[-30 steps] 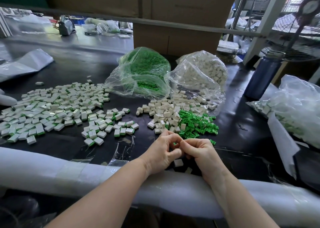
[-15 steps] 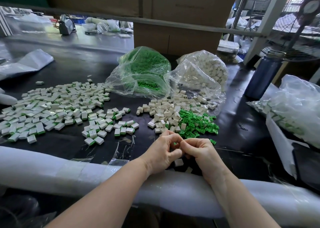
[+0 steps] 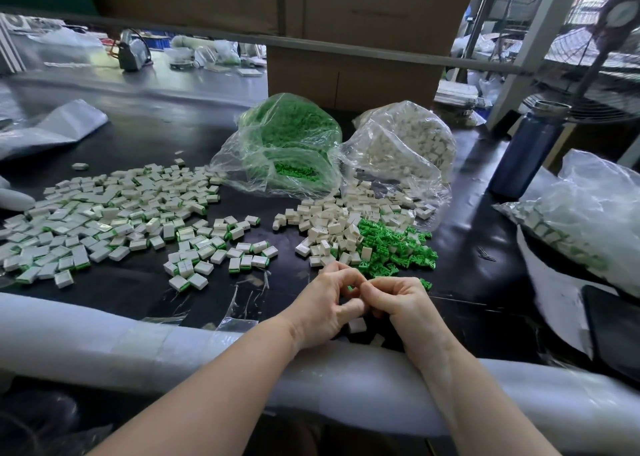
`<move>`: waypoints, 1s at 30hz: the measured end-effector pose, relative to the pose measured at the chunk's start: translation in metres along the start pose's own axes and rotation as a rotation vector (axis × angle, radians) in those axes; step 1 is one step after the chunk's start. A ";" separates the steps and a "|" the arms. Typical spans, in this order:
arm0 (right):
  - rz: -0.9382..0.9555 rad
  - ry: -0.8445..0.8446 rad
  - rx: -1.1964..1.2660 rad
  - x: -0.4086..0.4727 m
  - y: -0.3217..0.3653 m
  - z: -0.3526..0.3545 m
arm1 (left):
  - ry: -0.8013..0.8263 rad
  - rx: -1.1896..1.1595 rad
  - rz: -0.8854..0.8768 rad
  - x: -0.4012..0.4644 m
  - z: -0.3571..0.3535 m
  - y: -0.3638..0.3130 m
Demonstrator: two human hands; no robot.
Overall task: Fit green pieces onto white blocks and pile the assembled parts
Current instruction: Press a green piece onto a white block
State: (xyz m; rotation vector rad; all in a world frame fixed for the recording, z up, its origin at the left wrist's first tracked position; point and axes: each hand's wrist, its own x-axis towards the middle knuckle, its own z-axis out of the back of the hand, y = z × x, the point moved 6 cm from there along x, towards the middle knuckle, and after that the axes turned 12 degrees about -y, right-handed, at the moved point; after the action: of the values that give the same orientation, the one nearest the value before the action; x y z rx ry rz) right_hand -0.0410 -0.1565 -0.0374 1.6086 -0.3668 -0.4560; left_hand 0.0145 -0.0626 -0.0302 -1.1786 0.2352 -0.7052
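My left hand (image 3: 329,305) and my right hand (image 3: 403,305) meet fingertip to fingertip at the table's near edge, fingers curled. A sliver of a green piece (image 3: 350,287) shows between them; what else they hold is hidden. Under the hands lie two loose white blocks (image 3: 356,325). Just beyond the hands are a heap of white blocks (image 3: 332,223) and a heap of green pieces (image 3: 394,247). The assembled parts (image 3: 114,220), white with green bases, spread over the left of the black table (image 3: 138,286).
A clear bag of green pieces (image 3: 287,144) and a clear bag of white blocks (image 3: 408,144) sit behind the heaps. A blue bottle (image 3: 526,154) stands at the right. A plastic bag of parts (image 3: 581,220) lies far right. White foam padding (image 3: 104,338) covers the near edge.
Both hands stay together at the same spot; only the fingers shift slightly around the piece between them.
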 end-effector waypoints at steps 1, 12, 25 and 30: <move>-0.002 -0.002 0.000 0.000 0.000 0.000 | 0.000 -0.001 0.003 0.000 0.000 0.000; 0.020 0.027 -0.010 0.001 -0.002 -0.001 | -0.009 -0.028 0.000 0.000 0.003 -0.002; 0.004 -0.011 -0.019 0.001 -0.002 0.001 | 0.010 -0.001 0.002 -0.001 0.001 -0.005; 0.020 -0.013 -0.026 0.001 -0.002 0.000 | -0.002 0.001 -0.004 0.000 0.002 -0.004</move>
State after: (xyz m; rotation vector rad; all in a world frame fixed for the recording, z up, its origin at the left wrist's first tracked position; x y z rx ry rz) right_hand -0.0402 -0.1573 -0.0394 1.5760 -0.3852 -0.4545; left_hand 0.0134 -0.0618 -0.0256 -1.1790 0.2314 -0.7077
